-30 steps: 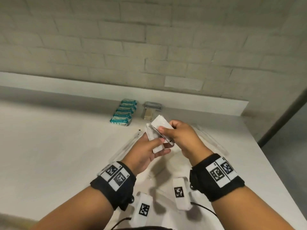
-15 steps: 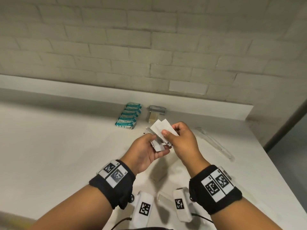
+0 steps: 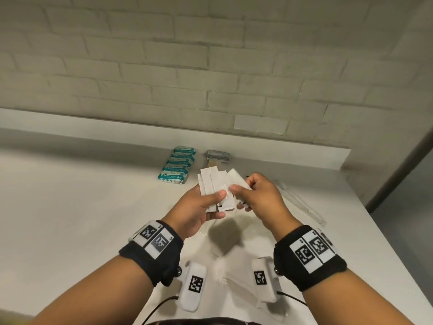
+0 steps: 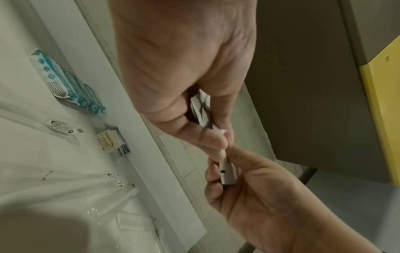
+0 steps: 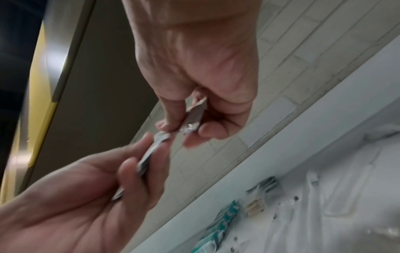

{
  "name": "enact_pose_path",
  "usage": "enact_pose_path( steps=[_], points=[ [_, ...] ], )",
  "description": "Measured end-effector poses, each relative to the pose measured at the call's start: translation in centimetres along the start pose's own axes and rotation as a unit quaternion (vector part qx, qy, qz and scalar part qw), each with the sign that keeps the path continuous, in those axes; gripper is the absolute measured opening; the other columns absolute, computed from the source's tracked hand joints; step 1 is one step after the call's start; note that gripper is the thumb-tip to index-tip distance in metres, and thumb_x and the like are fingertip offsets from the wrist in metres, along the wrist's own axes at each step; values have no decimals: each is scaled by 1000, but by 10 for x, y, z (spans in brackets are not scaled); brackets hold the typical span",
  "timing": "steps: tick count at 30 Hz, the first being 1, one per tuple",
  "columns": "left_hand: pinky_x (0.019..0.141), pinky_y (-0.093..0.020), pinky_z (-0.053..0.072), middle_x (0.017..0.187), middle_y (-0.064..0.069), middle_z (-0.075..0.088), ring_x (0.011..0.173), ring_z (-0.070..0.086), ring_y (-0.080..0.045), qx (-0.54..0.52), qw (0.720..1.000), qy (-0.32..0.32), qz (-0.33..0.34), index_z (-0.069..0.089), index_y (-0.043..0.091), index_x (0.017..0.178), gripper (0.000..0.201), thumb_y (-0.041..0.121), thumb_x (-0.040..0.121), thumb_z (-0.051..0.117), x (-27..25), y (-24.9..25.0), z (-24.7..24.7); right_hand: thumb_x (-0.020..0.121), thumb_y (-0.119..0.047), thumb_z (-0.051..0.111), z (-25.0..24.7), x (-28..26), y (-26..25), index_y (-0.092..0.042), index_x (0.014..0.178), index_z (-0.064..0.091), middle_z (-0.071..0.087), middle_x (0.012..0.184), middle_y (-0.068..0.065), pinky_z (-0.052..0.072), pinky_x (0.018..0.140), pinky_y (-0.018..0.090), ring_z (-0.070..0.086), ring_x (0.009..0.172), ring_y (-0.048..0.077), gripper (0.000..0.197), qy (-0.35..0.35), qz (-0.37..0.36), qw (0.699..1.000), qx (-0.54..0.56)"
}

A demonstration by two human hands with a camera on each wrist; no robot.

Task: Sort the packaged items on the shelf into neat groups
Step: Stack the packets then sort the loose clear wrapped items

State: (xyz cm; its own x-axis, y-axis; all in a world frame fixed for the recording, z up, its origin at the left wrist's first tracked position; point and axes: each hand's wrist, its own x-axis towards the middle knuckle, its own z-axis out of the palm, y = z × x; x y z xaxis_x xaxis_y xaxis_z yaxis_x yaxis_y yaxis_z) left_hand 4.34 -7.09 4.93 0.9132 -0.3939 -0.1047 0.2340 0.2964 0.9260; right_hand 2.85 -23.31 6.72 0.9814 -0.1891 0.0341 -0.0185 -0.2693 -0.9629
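Both hands hover together above the white shelf (image 3: 93, 219). My left hand (image 3: 215, 198) grips a fanned stack of flat white packets (image 3: 209, 181), thumb on top. My right hand (image 3: 239, 193) pinches more white packets (image 3: 236, 180) against the stack's right edge. In the left wrist view my left hand (image 4: 216, 137) pinches the white packets (image 4: 203, 109) edge-on. In the right wrist view my right hand (image 5: 184, 131) holds its white packets (image 5: 194, 113), meeting the left hand's stack (image 5: 147, 160). A row of teal packets (image 3: 178, 165) lies by the back ledge, a grey and tan pack (image 3: 218, 158) beside it.
Long clear plastic packages (image 3: 302, 205) lie on the shelf to the right, near its right edge. A white comb in clear wrap (image 3: 236, 285) lies close to me between my wrists. A brick wall (image 3: 210, 66) rises behind the raised ledge (image 3: 257, 146).
The white packets now sit fanned out in my left hand instead of bunched. My right hand has shifted slightly right, to the stack's edge. Both hands remain together above the shelf.
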Motion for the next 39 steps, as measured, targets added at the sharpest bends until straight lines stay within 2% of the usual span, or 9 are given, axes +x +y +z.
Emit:
enact_pose_path(
  steps=[4,10,14,18,25,27,30,33,39],
  points=[
    [56,-22,55,93,-4,74,76,73,-18,-13,1000,2,-5,58,18,112,21,11,93,55,3,2,1,85,-10,69,-11,2,-7,-19,72,38,54,79,7,44,60,28,57,63,15,34,36,-69,997,-2],
    [66,-25,58,97,0,72,83,70,-13,-46,999,-22,20,63,19,109,18,14,95,52,5,8,3,81,-7,72,-2,-8,-6,-23,83,64,46,94,-9,39,76,3,52,87,2,18,-71,-143,980,-116],
    [65,-24,58,103,-2,73,85,70,-14,-16,999,-12,28,62,21,112,25,7,91,58,6,8,1,77,-2,75,0,-5,-5,-31,93,54,55,97,-4,56,79,32,59,90,14,39,-59,-83,994,-28],
    [63,-22,56,100,3,74,87,69,-12,7,1000,-13,16,62,24,109,25,8,90,59,6,6,-1,78,2,74,1,-5,-9,-22,121,51,66,100,4,53,65,22,65,87,14,54,-83,-24,995,53],
    [67,-23,57,105,-9,71,88,72,-21,14,1000,7,14,63,14,111,25,26,89,59,8,7,-3,85,-11,67,-2,4,-4,-2,81,60,59,72,4,41,58,27,51,62,15,12,27,-57,998,19],
    [71,-25,58,111,-12,70,93,71,-22,-8,1000,14,11,61,9,116,35,30,88,57,10,8,-3,83,-10,64,-5,7,-4,-5,73,52,49,73,1,36,56,26,45,62,15,17,103,-172,968,-151],
    [72,-26,59,112,-13,70,97,70,-26,-60,998,7,5,61,7,119,36,31,94,51,12,11,-3,71,-2,67,-4,5,-1,-11,70,56,49,74,4,38,57,28,50,63,24,14,79,-373,832,-403],
    [68,-25,59,112,-16,67,94,69,-27,-48,998,28,2,62,6,118,29,13,91,59,15,13,-5,68,-7,75,-4,7,8,-14,73,65,53,70,4,46,60,34,55,64,27,13,25,-421,768,-482],
    [63,-25,59,113,-9,67,89,69,-22,2,997,77,5,63,7,114,28,0,88,61,18,8,-13,84,-21,70,-27,16,-6,-6,84,65,53,90,0,43,74,31,52,82,19,15,8,-268,906,-327]
  ],
)
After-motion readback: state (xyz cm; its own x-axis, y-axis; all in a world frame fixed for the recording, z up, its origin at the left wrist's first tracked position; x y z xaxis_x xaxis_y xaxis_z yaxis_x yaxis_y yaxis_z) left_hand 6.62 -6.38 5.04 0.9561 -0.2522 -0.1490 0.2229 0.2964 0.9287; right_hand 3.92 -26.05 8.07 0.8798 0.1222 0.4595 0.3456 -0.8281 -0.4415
